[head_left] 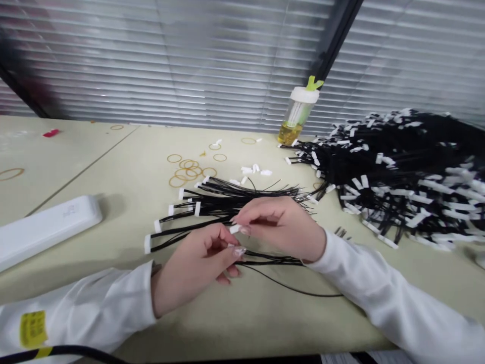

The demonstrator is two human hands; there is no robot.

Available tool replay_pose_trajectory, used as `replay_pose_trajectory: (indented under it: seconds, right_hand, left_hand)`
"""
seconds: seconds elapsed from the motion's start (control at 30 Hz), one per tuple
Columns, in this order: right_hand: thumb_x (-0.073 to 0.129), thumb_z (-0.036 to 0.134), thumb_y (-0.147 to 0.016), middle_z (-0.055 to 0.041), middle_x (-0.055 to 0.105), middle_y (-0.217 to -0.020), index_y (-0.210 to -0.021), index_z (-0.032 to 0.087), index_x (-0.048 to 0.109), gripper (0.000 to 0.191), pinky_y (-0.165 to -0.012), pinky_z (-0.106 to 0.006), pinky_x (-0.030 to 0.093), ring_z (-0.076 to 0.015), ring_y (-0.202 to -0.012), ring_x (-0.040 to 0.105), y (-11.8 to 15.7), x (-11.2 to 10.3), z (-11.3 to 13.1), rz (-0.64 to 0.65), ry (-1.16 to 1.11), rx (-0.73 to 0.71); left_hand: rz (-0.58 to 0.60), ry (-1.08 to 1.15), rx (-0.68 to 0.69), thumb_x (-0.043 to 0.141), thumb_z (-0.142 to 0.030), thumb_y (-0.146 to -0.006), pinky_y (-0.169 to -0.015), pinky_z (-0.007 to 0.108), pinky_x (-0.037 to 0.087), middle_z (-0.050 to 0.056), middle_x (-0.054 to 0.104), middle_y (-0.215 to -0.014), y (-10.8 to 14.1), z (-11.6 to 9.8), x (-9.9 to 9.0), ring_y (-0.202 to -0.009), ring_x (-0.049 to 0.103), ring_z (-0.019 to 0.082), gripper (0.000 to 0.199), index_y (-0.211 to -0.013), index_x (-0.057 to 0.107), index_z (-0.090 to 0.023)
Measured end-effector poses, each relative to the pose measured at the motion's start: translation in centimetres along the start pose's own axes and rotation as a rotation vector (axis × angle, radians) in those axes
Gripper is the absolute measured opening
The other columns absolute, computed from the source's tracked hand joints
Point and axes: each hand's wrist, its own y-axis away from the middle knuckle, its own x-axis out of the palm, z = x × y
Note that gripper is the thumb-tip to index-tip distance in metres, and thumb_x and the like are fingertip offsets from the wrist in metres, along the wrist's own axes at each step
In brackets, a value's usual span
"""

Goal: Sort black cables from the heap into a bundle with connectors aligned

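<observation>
Left hand (193,268) and right hand (280,227) can move left over the bench (68,167), up to the white case (49,232). Wire bunch (223,202) blocks the way fwd, w/ rubber bands (187,169) just past it. Big wire pile (401,172) blocks the right side. Bottle (297,116) stands far back, near the blinds (170,60).

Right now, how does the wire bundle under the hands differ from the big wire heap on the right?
The wire bundle is a thin flat fan; the wire heap is a far larger tangled mound. The bundle's white tabs line up at its left end; the heap's point every way. The left hand and right hand touch the bundle, not the heap. Both are black wires with white end tabs.
</observation>
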Motion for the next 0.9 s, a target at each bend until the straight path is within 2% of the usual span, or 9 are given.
replay_pose_trajectory:
  seconds: [0.13,0.23,0.37,0.47,0.6,0.77,0.9]
  right_hand:
    - [0.062,0.016,-0.071,-0.0071,0.065,-0.081,-0.074,0.011,0.068,0.009,-0.062,-0.019,0.049,-0.0094,-0.071,0.061,0.1,-0.1,0.1,0.016,0.062,-0.104]
    - [0.061,0.012,-0.070,-0.0031,0.066,-0.075,-0.084,0.012,0.067,0.015,-0.063,-0.017,0.049,-0.0073,-0.067,0.060,0.1,-0.3,0.3,0.003,0.096,-0.110]
    - [0.056,0.006,-0.072,-0.0013,0.068,-0.076,-0.097,0.010,0.063,0.026,-0.071,-0.015,0.050,-0.0067,-0.071,0.063,-0.3,-0.4,0.8,0.085,0.072,-0.095]
    - [0.052,0.001,-0.073,-0.0029,0.069,-0.079,-0.091,0.009,0.065,0.023,-0.074,-0.015,0.049,-0.0075,-0.076,0.064,-0.5,-0.5,1.2,0.150,0.079,-0.103]
    - [0.054,0.004,-0.073,-0.0001,0.068,-0.079,-0.087,0.012,0.066,0.020,-0.068,-0.011,0.047,-0.0052,-0.074,0.063,-0.5,-0.5,1.6,0.212,0.138,-0.133]
    - [0.055,0.005,-0.073,0.0013,0.068,-0.080,-0.088,0.013,0.067,0.021,-0.069,-0.008,0.045,-0.0033,-0.073,0.062,-0.4,-0.6,1.7,0.230,0.166,-0.120]
    - [0.052,0.003,-0.073,0.0027,0.068,-0.082,-0.090,0.017,0.065,0.025,-0.070,-0.012,0.045,-0.0042,-0.074,0.061,-0.2,-0.3,1.7,0.231,0.164,-0.087]
  left_hand:
    - [0.014,0.000,0.012,0.054,-0.028,-0.076,-0.049,0.018,0.048,-0.004,0.054,-0.066,0.0,0.3,0.1,-0.059,0.060,0.009,0.014,-0.078,0.045,-0.016]
    - [0.025,0.008,-0.007,0.055,-0.027,-0.075,-0.050,0.019,0.048,-0.004,0.055,-0.064,0.1,0.3,0.1,-0.059,0.060,0.010,0.015,-0.075,0.045,-0.016]
    - [0.031,0.026,-0.004,0.059,-0.024,-0.072,-0.053,0.020,0.049,-0.004,0.054,-0.063,0.2,0.3,0.1,-0.060,0.059,0.010,0.015,-0.075,0.046,-0.016]
    - [0.033,0.017,0.008,0.059,-0.024,-0.072,-0.055,0.021,0.050,-0.005,0.054,-0.064,0.1,0.5,0.1,-0.061,0.059,0.010,0.014,-0.078,0.048,-0.017]
    - [0.036,-0.001,0.018,0.057,-0.025,-0.073,-0.055,0.021,0.050,-0.003,0.056,-0.069,0.0,0.7,0.1,-0.062,0.060,0.011,0.015,-0.085,0.051,-0.018]
    - [0.028,-0.007,0.019,0.056,-0.025,-0.074,-0.053,0.020,0.050,-0.003,0.056,-0.068,0.1,0.5,0.1,-0.061,0.060,0.010,0.016,-0.087,0.051,-0.017]
    - [0.037,-0.039,0.024,0.053,-0.027,-0.077,-0.052,0.019,0.050,-0.003,0.055,-0.067,0.1,0.4,0.0,-0.061,0.061,0.010,0.013,-0.085,0.051,-0.017]
